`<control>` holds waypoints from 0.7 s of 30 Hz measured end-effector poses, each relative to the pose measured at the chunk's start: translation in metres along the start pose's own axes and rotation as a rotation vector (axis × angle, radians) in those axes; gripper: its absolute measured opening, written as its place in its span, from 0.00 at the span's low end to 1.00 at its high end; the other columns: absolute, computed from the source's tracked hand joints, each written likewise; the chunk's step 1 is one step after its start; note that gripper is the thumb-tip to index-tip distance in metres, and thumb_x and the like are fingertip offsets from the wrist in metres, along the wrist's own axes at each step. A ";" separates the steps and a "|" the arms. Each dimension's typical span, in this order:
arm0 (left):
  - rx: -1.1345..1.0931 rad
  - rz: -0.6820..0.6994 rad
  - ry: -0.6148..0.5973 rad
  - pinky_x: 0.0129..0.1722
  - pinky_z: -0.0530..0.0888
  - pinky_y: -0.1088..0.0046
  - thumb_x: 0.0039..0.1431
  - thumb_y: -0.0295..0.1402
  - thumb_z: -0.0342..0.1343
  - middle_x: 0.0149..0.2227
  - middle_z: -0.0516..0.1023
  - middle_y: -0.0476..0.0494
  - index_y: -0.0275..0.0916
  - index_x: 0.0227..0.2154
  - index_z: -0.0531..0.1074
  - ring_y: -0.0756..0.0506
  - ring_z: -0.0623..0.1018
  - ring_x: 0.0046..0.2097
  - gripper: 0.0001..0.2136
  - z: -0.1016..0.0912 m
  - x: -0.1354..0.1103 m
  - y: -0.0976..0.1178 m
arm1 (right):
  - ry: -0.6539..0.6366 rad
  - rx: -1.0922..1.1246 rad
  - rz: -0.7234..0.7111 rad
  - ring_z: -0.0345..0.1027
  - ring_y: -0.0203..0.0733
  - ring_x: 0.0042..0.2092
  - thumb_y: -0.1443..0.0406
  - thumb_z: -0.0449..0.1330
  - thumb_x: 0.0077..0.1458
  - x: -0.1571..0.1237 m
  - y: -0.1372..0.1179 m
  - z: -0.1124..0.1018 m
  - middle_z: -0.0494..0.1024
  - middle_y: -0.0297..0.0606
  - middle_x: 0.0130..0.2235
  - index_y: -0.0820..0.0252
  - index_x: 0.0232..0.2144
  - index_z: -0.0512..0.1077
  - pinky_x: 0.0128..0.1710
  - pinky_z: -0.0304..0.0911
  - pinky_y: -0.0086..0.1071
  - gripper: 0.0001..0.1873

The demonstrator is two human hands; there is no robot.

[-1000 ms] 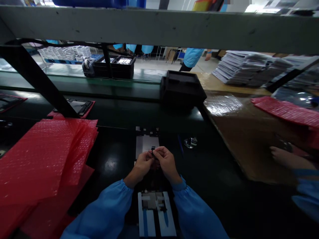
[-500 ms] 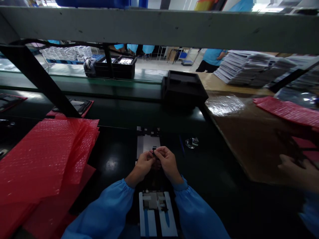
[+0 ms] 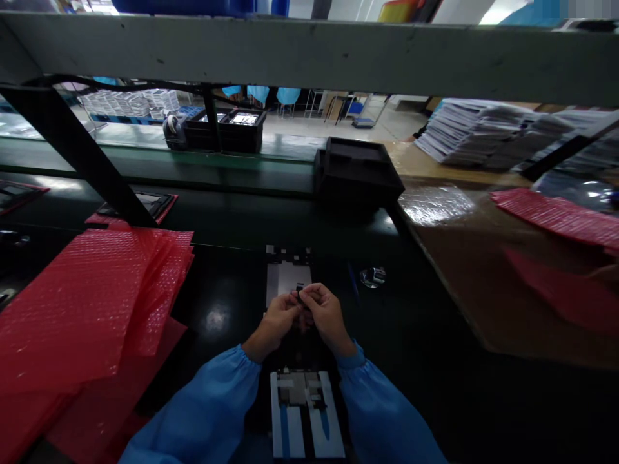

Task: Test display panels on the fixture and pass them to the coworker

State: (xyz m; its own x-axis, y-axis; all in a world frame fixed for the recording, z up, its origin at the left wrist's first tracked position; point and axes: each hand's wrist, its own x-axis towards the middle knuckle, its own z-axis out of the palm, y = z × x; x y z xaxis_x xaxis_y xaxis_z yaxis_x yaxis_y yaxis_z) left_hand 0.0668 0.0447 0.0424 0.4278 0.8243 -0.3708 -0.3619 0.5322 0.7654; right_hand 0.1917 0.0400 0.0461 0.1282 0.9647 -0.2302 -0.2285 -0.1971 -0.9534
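My left hand [image 3: 279, 317] and my right hand [image 3: 325, 314] meet in front of me, fingertips pinched together on a small dark part [image 3: 300, 287], too small to name exactly. Both hands are closed on it. Just beyond them, partly covered by my fingers, a flat silver-grey panel [image 3: 289, 276] with dark components along its far edge lies on the black bench. Between my forearms, near my body, lies an opened tablet-like device [image 3: 305, 412] with white battery-like blocks, blue strips and a circuit board at its far end.
Red bubble-wrap bags [image 3: 91, 303] are piled at left. A blue pen-like stick [image 3: 353, 281] and a shiny metal object [image 3: 373, 277] lie right of my hands. Black trays [image 3: 358, 171] stand ahead. A brown board [image 3: 464, 277] at right holds a red sheet [image 3: 565, 290], a co-worker's hand [image 3: 604, 273] beside it.
My hands stay nearly still with the small part. At right, the co-worker's hand has moved away to the right edge, and a red sheet now lies over the brown board. A person behind has left view.
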 end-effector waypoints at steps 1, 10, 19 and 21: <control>-0.004 -0.001 -0.005 0.25 0.73 0.75 0.43 0.42 0.73 0.22 0.76 0.48 0.36 0.29 0.71 0.50 0.76 0.22 0.20 0.000 0.000 0.001 | -0.002 -0.004 -0.002 0.74 0.41 0.26 0.45 0.76 0.35 0.000 0.000 0.000 0.81 0.37 0.29 0.57 0.29 0.70 0.19 0.64 0.27 0.30; -0.033 0.019 0.056 0.24 0.72 0.75 0.36 0.44 0.75 0.22 0.77 0.47 0.34 0.29 0.74 0.49 0.76 0.22 0.22 0.000 0.001 -0.004 | -0.010 -0.021 -0.015 0.75 0.42 0.27 0.46 0.75 0.37 0.000 0.004 0.000 0.80 0.35 0.28 0.56 0.30 0.69 0.22 0.67 0.30 0.28; 0.013 -0.040 0.187 0.26 0.75 0.74 0.29 0.36 0.77 0.23 0.79 0.46 0.34 0.26 0.76 0.48 0.78 0.24 0.20 0.007 -0.006 0.013 | 0.089 -0.055 -0.070 0.75 0.42 0.31 0.50 0.73 0.39 -0.002 0.002 0.011 0.77 0.33 0.26 0.56 0.27 0.69 0.30 0.68 0.31 0.22; 0.071 -0.073 0.241 0.27 0.76 0.74 0.30 0.33 0.75 0.23 0.80 0.47 0.35 0.28 0.78 0.47 0.78 0.25 0.18 0.002 -0.006 0.012 | 0.133 -0.064 -0.079 0.75 0.42 0.31 0.51 0.72 0.40 -0.001 0.000 0.014 0.77 0.33 0.27 0.57 0.26 0.70 0.31 0.68 0.31 0.20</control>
State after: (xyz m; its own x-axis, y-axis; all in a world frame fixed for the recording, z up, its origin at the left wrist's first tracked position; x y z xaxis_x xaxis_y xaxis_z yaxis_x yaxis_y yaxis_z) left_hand 0.0614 0.0458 0.0546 0.2383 0.8108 -0.5347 -0.2743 0.5843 0.7638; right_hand 0.1785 0.0414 0.0493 0.2707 0.9469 -0.1738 -0.1514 -0.1364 -0.9790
